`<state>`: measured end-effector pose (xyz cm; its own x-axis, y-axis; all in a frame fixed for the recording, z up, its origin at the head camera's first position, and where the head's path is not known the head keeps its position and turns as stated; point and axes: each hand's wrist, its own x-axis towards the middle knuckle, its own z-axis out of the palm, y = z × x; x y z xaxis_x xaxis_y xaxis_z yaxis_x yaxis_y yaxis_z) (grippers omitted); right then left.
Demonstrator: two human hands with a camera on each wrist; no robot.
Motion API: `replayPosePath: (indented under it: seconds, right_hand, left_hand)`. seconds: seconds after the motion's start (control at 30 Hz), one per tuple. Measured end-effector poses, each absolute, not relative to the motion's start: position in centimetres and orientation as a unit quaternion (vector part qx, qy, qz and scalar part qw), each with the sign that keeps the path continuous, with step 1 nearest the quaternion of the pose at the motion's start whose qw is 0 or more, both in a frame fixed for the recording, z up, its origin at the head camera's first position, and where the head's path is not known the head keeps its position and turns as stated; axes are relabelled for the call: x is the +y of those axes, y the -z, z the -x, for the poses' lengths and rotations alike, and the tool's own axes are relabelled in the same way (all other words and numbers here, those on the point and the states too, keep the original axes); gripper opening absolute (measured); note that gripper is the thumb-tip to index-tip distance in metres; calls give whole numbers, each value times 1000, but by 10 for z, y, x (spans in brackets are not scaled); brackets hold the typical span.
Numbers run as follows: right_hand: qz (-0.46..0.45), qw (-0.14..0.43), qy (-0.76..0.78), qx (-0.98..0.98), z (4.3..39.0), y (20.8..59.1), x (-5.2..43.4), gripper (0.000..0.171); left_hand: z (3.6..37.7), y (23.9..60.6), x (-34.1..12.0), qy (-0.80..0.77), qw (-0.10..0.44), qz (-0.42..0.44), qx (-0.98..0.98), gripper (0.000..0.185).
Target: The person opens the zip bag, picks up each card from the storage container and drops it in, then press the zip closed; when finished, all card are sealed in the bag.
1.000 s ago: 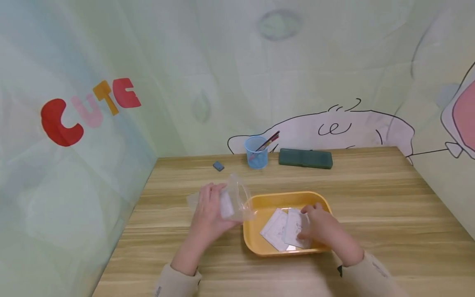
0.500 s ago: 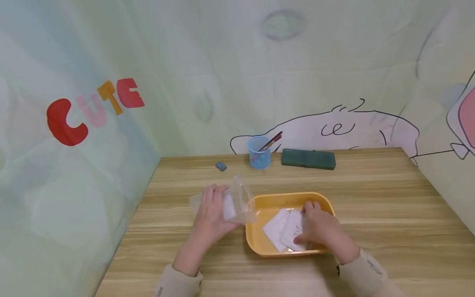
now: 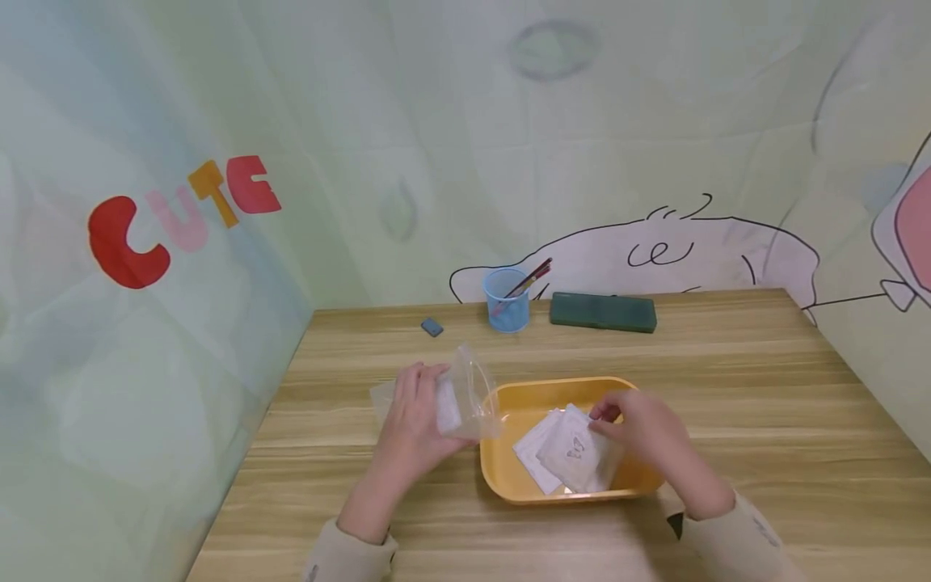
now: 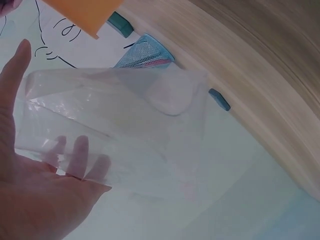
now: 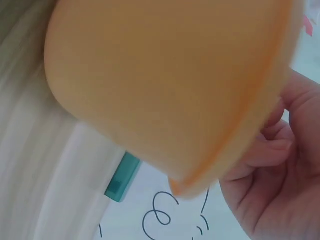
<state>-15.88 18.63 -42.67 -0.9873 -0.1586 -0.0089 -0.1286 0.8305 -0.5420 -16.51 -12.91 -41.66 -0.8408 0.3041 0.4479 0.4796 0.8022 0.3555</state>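
Note:
My left hand [image 3: 413, 428] holds a clear plastic bag [image 3: 474, 396] on its side, with something white inside. The bag's open end faces the yellow tray [image 3: 498, 477]. In the left wrist view, fingers show through the bag [image 4: 125, 130], with the thumb on its near side. Over the tray's right side, my right hand [image 3: 655, 436] pinches the upper corner of a white square packet [image 3: 570, 453] with a small grey drawing. At least one more white packet [image 3: 529, 449] lies beneath it in the tray. The tray wall [image 5: 165, 90] hides the packets in the right wrist view.
Behind the tray stand a blue mesh cup [image 3: 507, 311] with pens and a dark green case [image 3: 602, 312]. A small blue-grey block [image 3: 432, 326] lies left of the cup. The wooden table [image 3: 349, 347] meets a printed cloth at its back and left.
My right hand has drawn slightly up and right, and the upper packet has turned and shifted over the lower one. The left hand keeps hold of the bag in place.

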Motion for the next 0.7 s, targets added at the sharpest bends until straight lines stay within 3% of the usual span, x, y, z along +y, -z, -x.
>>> replayPosePath:
  seconds: [0.47, 0.7]
  right_hand:
    - [80, 25, 294, 952, 151, 414, 204, 20]
    - [63, -60, 311, 946, 147, 401, 206, 22]
  left_hand:
    - [166, 417, -128, 234, 206, 214, -926, 104]
    - [165, 417, -127, 232, 210, 219, -924, 103]
